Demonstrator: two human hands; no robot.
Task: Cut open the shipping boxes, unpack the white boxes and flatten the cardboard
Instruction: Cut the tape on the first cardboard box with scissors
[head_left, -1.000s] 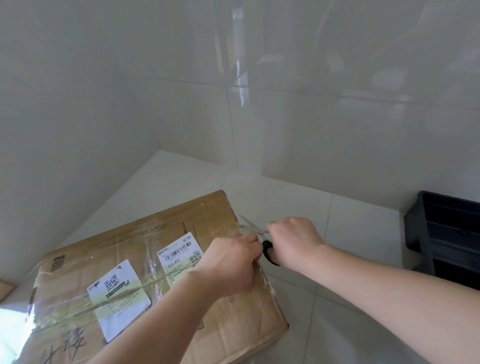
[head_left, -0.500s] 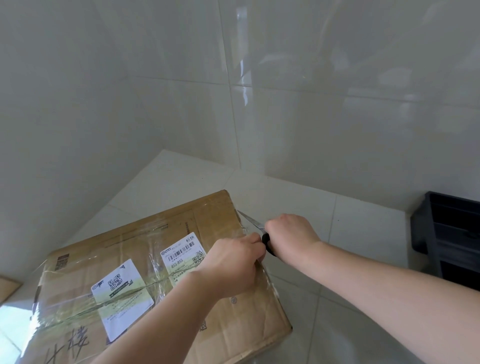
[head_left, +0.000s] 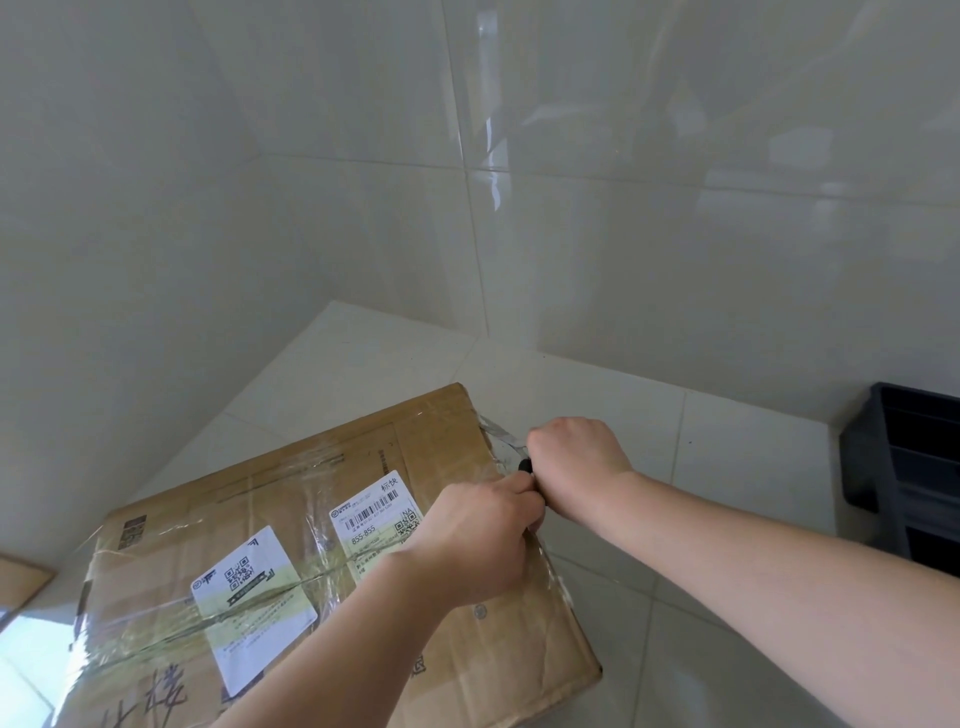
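R hand (head_left: 574, 464) was clenched on black-handled scissors (head_left: 511, 447), silver blades at the far R edge of taped brown cardboard shipping box (head_left: 447, 457). L hand (head_left: 475, 540) curled at same edge, touching R hand; what it gripped, couldn't tell. Box lay flat on white tile floor (head_left: 727, 467), w/ white shipping labels (head_left: 254, 603) on top. Dark plastic bin (head_left: 909, 462) at R.

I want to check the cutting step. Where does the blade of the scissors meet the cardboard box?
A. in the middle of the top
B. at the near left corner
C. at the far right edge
C: the right hand holds the scissors at the cardboard box far right edge.
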